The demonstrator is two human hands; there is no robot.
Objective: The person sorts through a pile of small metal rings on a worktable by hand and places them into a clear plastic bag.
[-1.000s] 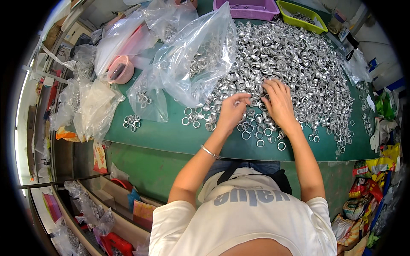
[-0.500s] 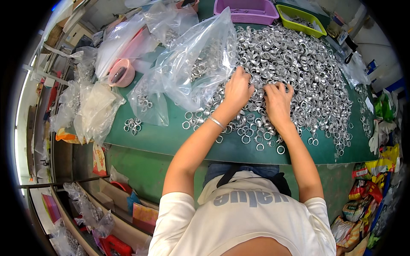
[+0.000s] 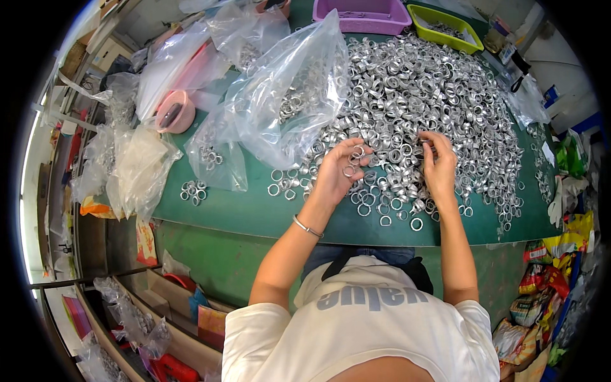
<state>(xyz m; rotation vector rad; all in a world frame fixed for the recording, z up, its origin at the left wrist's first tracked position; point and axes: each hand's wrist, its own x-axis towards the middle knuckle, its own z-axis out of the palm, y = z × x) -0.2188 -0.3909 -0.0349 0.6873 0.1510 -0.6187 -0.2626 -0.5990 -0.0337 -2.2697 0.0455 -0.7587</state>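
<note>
Hands have lifted since half a second ago — then both lay flat on the heap of small silver metal rings (image 3: 420, 95), now they are raised and curled. The left hand (image 3: 336, 172) pinches a few rings between thumb and fingertips; the right hand (image 3: 439, 167) pinches one ring, its facing too small to tell. The heap covers the green table (image 3: 254, 213). A clear plastic bag (image 3: 286, 102) holds more rings; the purple tray (image 3: 372, 14) and yellow-green tray (image 3: 445, 25) hold a few — contents blurred.
</note>
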